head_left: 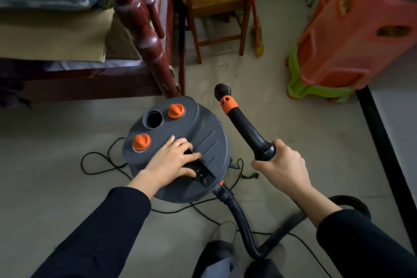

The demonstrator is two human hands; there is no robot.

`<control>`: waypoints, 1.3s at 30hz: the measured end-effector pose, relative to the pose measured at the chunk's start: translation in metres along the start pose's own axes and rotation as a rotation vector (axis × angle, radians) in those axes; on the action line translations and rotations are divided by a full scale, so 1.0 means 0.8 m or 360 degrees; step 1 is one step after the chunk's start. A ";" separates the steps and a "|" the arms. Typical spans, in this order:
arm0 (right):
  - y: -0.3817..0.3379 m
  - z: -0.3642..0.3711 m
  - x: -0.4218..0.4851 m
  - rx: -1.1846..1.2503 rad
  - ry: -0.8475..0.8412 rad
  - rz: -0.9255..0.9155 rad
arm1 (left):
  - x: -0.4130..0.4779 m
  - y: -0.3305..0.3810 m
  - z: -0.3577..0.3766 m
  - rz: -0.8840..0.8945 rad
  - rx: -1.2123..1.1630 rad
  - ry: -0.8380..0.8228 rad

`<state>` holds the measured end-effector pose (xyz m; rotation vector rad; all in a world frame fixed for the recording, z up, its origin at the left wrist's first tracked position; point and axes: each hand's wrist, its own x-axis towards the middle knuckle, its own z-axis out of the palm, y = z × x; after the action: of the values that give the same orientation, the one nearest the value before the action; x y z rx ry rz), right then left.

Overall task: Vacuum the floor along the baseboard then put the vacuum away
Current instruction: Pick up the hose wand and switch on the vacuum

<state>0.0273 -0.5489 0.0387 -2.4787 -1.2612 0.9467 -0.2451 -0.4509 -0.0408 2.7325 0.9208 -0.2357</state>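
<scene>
A round grey canister vacuum point(194, 124) with two orange knobs and an open port stands on the floor in the middle. My left hand point(173, 160) lies on its lid with the fingers curled into the black handle recess. My right hand point(282, 165) grips the lower end of the black vacuum wand point(243, 124), which has an orange collar and points up and away from me. A black ribbed hose point(241, 216) runs from the canister's near side, loops on the floor and passes behind my right arm. A dark baseboard point(383, 142) lines the wall on the right.
A dark wooden bed frame point(135, 13) stands at left, touching the canister's far side. A wooden chair point(216, 7) and a broom point(257, 38) are behind. Stacked orange and green plastic stools point(338, 52) stand at right. A thin black power cord point(99, 165) lies looped on the floor around the canister.
</scene>
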 end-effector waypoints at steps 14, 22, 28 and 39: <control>0.044 -0.028 -0.003 -0.0066 0.0113 0.0135 | 0.098 -0.032 -0.056 -0.1687 -0.0793 0.0649; 0.069 -0.032 -0.005 0.0002 0.0154 0.0219 | 0.119 -0.027 -0.060 -0.1834 -0.0869 0.0707; 0.097 -0.043 -0.014 0.0073 0.0198 0.0317 | 0.112 -0.025 -0.056 -0.1661 -0.0703 0.0732; 0.229 -0.108 -0.067 0.0253 0.0324 0.0704 | 0.207 0.272 -0.030 -0.0951 -0.1341 0.0215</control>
<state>0.1777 -0.6947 0.0482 -2.6897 -0.5618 0.8144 0.0203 -0.5165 -0.0163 1.6834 1.4446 0.2037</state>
